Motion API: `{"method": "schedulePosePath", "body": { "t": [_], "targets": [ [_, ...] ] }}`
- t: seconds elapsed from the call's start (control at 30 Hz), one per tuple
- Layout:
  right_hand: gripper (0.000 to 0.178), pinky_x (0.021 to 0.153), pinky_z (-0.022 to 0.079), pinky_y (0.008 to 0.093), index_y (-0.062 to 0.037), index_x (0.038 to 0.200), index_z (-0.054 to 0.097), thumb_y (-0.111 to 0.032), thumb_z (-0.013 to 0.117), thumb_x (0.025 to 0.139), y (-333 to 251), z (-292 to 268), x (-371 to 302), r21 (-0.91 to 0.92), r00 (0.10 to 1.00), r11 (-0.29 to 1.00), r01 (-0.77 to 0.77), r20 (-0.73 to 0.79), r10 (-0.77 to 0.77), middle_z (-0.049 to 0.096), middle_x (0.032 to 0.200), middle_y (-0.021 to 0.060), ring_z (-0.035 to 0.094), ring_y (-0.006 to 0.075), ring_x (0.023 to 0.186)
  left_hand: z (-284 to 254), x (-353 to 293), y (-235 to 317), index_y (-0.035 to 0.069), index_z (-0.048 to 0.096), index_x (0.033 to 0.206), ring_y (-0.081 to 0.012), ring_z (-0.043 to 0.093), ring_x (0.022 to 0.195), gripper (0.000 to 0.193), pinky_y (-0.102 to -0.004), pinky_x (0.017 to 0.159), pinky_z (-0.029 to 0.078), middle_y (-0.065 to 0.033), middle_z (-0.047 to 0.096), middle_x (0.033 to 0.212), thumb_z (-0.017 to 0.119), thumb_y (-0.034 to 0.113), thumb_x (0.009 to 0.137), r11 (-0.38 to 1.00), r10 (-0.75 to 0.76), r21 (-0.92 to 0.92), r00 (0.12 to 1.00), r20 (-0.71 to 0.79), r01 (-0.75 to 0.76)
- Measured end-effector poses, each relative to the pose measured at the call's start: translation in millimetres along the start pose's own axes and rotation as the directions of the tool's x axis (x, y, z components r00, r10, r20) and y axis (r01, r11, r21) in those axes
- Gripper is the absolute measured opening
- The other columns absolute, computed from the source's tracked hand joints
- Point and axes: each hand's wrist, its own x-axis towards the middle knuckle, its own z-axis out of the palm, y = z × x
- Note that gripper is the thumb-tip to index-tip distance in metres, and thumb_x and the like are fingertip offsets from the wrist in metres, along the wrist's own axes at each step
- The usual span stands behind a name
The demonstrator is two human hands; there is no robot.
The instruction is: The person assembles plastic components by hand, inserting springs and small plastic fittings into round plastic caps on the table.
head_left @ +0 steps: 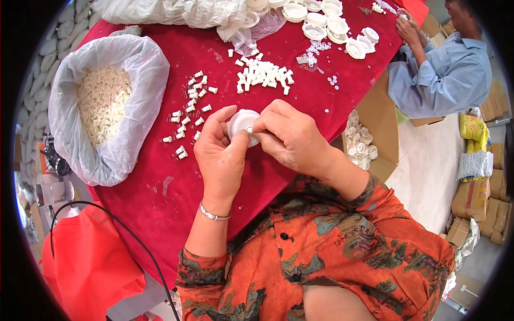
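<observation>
In front of me, above the red-covered table, my left hand (pixel 220 158) grips a round white plastic cap (pixel 241 119) between thumb and fingers. The fingers of my right hand (pixel 295 138) are pinched together at the cap's right side, on a small white piece (pixel 249 129) mostly covered by the fingertips. Left of my hands lie several small white plugs with metal springs (pixel 184 120) on them. Beyond my hands is a heap of white plugs (pixel 263 74), in which I make out no springs.
A plastic-lined bag (pixel 104 104) of small cream parts stands at the left. Round white lids (pixel 316 21) and small clear rings (pixel 316 49) lie at the far side. At the right, a cardboard box (pixel 383 117) holds white caps, near a person in a blue shirt (pixel 444 72).
</observation>
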Motion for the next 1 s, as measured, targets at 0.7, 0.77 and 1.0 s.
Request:
{"method": "schedulePosePath", "body": {
  "t": [0.7,0.77,1.0],
  "targets": [
    [0.026,0.067,0.048,0.0385,-0.0022,0.094,0.068,-0.025,0.064,0.083,27,-170,-25,-0.458,0.631,0.800,-0.388,0.500,0.593,0.066,0.085,0.0153,0.064,0.0288,0.076,-9,-2,-6,-0.002,0.056,0.119,-0.0162,0.065,0.084,0.026,-0.0287,0.076,0.055,-0.0128,0.066,0.100,0.053,0.003,0.094,0.947,-0.169,-0.242,0.967,0.191,0.214],
    [0.026,0.067,0.047,0.0442,-0.0013,0.086,0.065,-0.028,0.062,0.083,42,-172,-14,-0.605,0.662,0.741,-0.290,0.432,0.612,0.064,0.085,0.0184,0.061,0.0361,0.077,-10,0,-8,-0.002,0.057,0.117,-0.0155,0.065,0.082,0.025,-0.0279,0.074,0.055,-0.0124,0.066,0.098,0.054,0.006,0.094,0.941,-0.198,-0.241,0.964,0.180,0.238],
    [0.012,0.072,0.052,0.0421,-0.0028,0.090,0.064,-0.013,0.059,0.085,125,-51,121,-0.564,0.997,0.825,-0.009,0.055,0.048,0.062,0.088,0.0152,0.064,0.0334,0.082,-11,1,-7,-0.002,0.057,0.116,-0.0155,0.065,0.081,0.023,-0.0277,0.072,0.056,-0.0122,0.067,0.097,0.054,0.004,0.094,0.938,-0.215,-0.232,0.958,0.191,0.257]
  ]
}}
